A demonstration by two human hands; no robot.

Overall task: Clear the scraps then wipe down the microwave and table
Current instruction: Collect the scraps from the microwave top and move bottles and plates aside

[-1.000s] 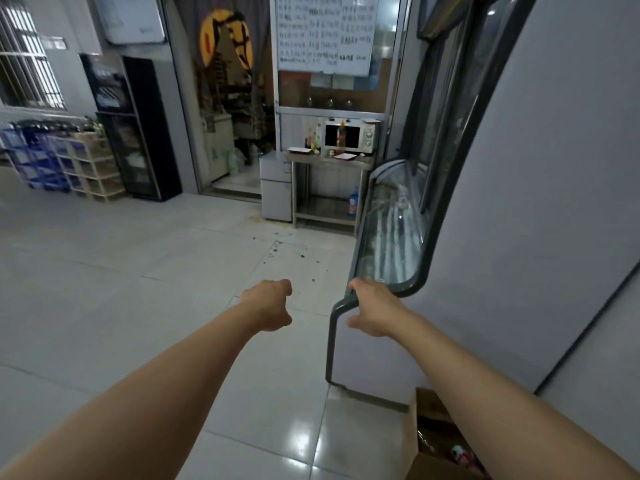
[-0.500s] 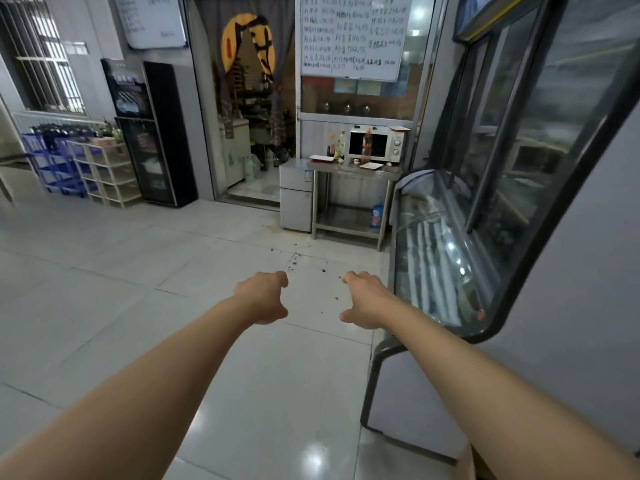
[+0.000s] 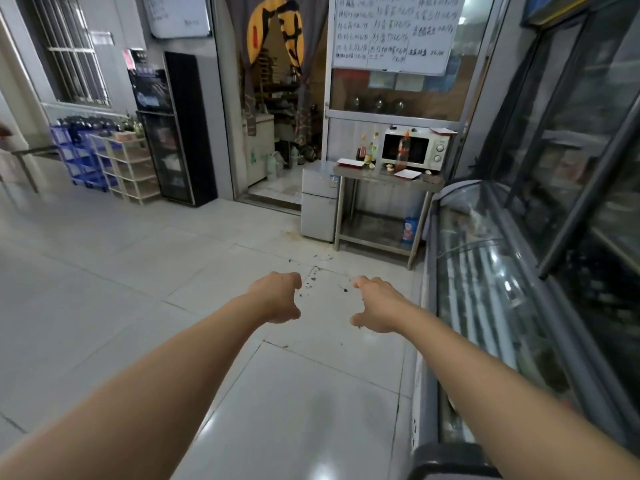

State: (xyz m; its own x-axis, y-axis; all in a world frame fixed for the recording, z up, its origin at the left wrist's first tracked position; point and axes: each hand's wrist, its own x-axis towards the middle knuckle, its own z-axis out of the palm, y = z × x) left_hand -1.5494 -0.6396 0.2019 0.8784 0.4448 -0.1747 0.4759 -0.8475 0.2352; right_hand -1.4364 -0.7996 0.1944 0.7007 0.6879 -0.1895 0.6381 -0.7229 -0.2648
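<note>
Both arms reach out over the tiled floor [image 3: 104,271]. The left hand [image 3: 277,297] and right hand [image 3: 375,304] hang side by side, apart from each other, each with fingers curled loosely and holding nothing. Dark scraps [image 3: 313,278] speckle the tiles just beyond them. Further back the steel table [image 3: 388,178] stands against the wall, the white microwave [image 3: 415,148] on top of it, door closed. A red bottle [image 3: 403,150] stands in front of the microwave, and 2 red-rimmed plates [image 3: 408,173] lie on the tabletop. A small fridge [image 3: 318,199] sits just left of the table; a glass display case [image 3: 485,271] runs along the right.
</note>
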